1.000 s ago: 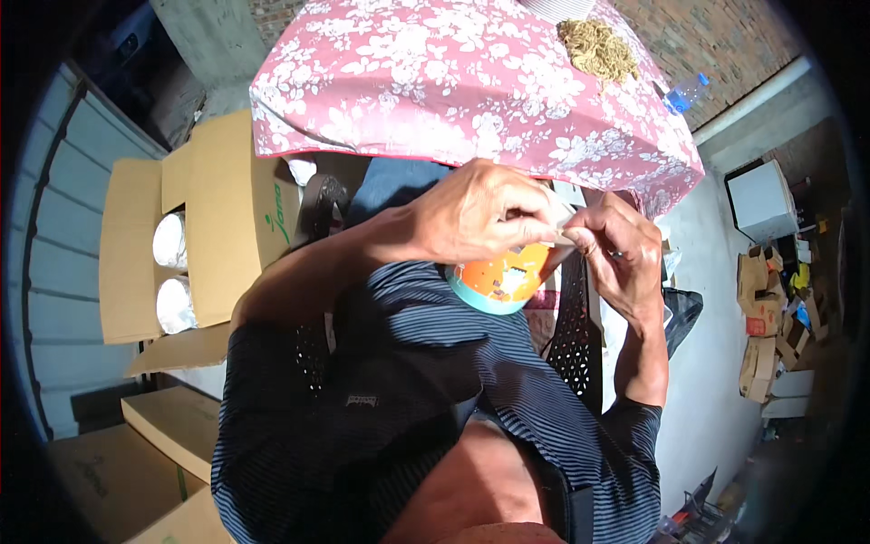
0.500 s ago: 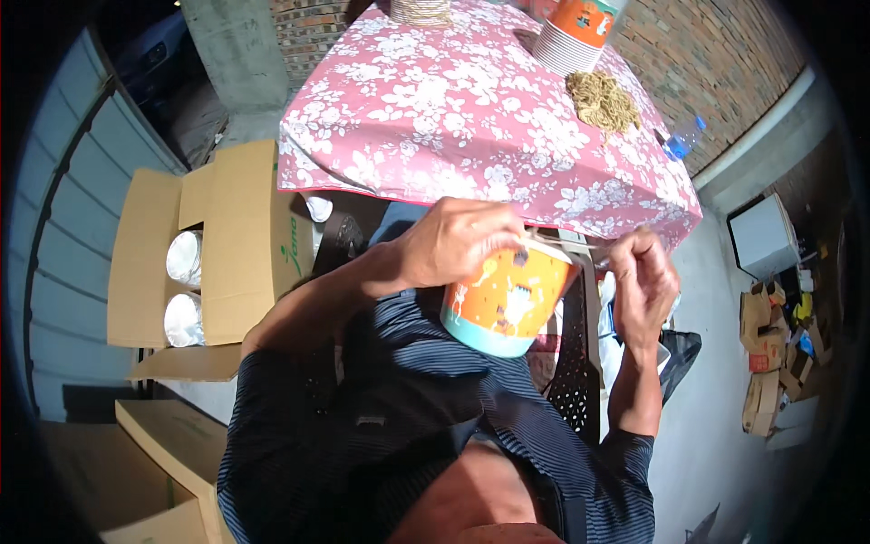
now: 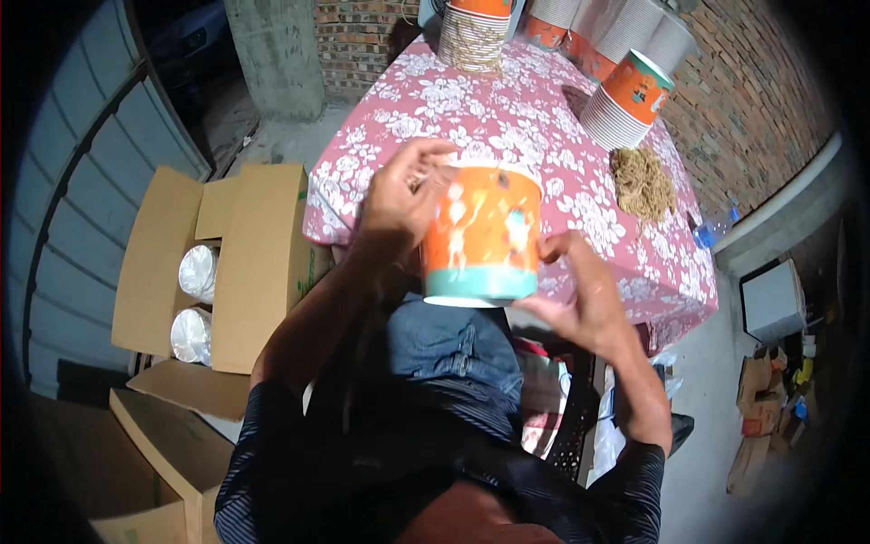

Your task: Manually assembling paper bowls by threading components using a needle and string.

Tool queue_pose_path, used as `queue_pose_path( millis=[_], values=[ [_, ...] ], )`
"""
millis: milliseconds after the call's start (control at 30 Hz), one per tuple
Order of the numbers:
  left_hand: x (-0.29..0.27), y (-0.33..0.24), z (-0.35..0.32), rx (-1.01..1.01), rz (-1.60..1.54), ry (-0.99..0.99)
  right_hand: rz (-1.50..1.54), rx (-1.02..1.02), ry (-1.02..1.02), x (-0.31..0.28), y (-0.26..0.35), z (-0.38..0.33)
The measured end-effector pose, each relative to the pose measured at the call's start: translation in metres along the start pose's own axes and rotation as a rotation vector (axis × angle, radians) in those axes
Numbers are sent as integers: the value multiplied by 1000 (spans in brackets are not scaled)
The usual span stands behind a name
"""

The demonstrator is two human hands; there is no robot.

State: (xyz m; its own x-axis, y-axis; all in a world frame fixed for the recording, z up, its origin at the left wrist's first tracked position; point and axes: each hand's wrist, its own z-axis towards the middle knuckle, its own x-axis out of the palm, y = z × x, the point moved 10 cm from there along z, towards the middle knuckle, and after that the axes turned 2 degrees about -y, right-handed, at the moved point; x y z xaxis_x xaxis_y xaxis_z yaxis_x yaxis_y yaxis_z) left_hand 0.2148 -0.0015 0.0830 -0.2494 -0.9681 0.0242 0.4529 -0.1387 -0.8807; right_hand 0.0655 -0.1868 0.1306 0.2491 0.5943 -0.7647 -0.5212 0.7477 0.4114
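- In the head view: a paper tub (image 3: 485,227), up in the air between left hand (image 3: 405,195) and right hand (image 3: 584,304), seen against the near edge of a flowery table (image 3: 580,201).
- Likely light to lift, with thin but stiff sides. Maybe a bit slippery on the smooth outside.
- Easy to dent with a hard squeeze, by the look of it. Best to hold gently round the sides, or with a palm under the bottom.
- Bright orange, with little white and dark pictures. Blue-green band at the bottom, white rim at the top. Nearly upright, leaning just a little. Cannot see inside.
- Left hand: at the top left side, fingers bent close to the rim. Too blurry; cannot tell if gripping.
- Right hand: low on the other side, finger on the wall, thumb by the bottom edge, clamped on the tub.
- Beyond the right hand: a heap of tan string (image 3: 642,183) and a leaning stack of tubs (image 3: 625,102).
- Left of the left hand: a brown box (image 3: 258,267).
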Motion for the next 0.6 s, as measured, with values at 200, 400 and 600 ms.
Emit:
queue_pose_path(
  millis=[200, 400, 600],
  values=[
    [-63, 55, 54, 5, 100, -261, 187, 158, -336, -96, -94, 166],
    [-21, 86, 64, 201, 510, -74, 954, 246, -346, -193, -294, 388],
    [-33, 72, 59, 137, 670, -80, 874, 549, -543, -102, -296, 508]
  ],
)
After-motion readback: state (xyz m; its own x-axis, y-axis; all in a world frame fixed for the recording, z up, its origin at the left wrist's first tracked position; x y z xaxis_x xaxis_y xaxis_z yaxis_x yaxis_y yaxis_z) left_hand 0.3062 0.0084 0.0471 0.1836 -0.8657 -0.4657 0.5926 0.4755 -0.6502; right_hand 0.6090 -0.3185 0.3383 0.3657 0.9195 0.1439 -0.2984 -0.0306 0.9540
